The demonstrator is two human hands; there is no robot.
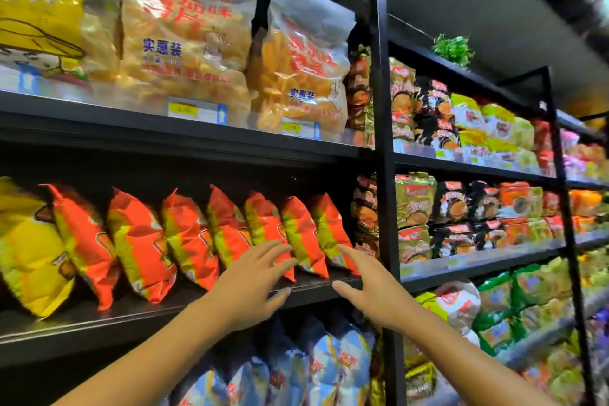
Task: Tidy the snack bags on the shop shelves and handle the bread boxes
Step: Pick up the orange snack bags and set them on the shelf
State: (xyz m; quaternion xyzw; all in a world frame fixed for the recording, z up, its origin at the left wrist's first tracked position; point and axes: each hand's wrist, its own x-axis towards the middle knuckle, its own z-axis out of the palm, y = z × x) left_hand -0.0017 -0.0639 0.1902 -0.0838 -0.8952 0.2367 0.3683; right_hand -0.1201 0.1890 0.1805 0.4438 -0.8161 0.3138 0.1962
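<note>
Head view: I see the middle shelf (184, 306) carrying a leaning row of orange snack bags (194, 234), standing close to its front lip. A hard push could, I judge, topple the row or slide one off. Free room lies only behind the bags. My left hand (253, 280) is spread, fingertips touching a bag; my right hand (365, 283), fingers straight, touches the end bag beside the black upright post (382, 142). No bread boxes show.
</note>
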